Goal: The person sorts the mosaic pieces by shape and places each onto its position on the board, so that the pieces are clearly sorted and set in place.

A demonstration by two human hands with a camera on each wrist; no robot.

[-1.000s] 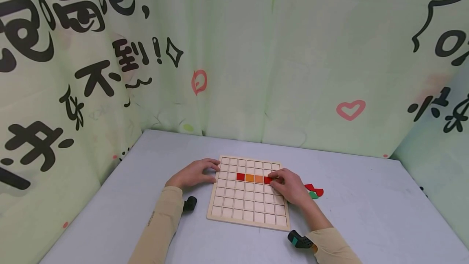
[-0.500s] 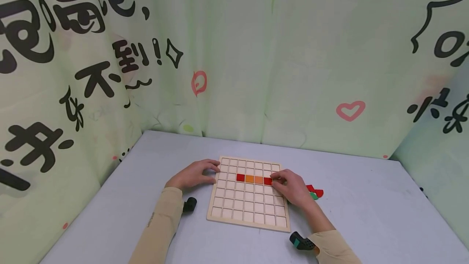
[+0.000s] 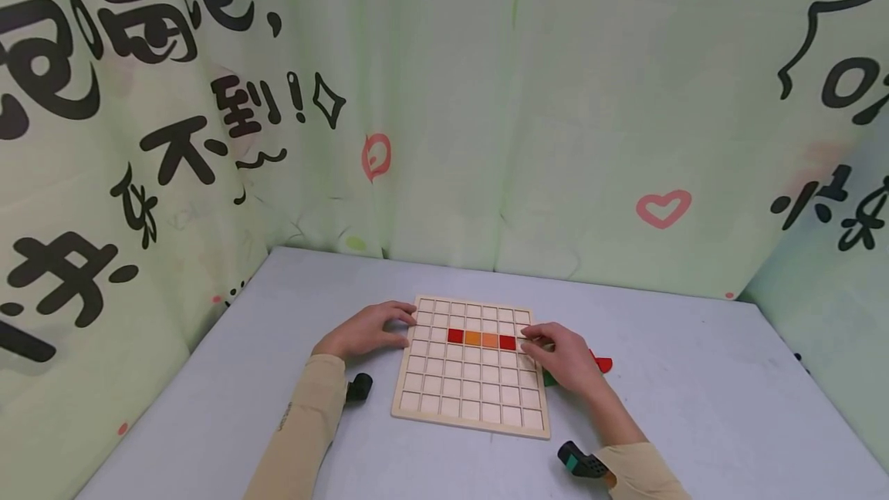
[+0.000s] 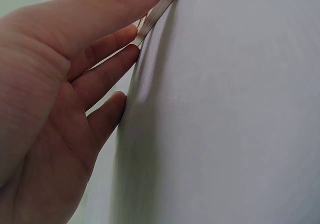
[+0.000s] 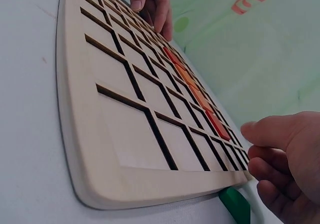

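A square wooden grid board (image 3: 472, 390) lies on the table. In one row sit a red tile (image 3: 454, 336), two orange tiles (image 3: 481, 339) side by side, and another red tile (image 3: 508, 342). My left hand (image 3: 366, 329) touches the board's left edge with extended fingertips; the left wrist view shows the thumb (image 4: 115, 1) at that edge. Over the right edge, just right of the second red tile, hovers my right hand (image 3: 564, 357), its fingers loosely bent. The right wrist view shows nothing between thumb and fingers (image 5: 272, 169).
Partly behind my right hand, a red piece (image 3: 603, 365) and a green piece (image 3: 550, 379) lie on the table (image 3: 694, 392); the green one is right beside the board. A printed curtain (image 3: 444, 137) surrounds the table at the back and sides.
My right hand has drawn away to the right from the right-hand red tile, uncovering it fully. It now covers more of the loose pieces. The left hand and board stay put.
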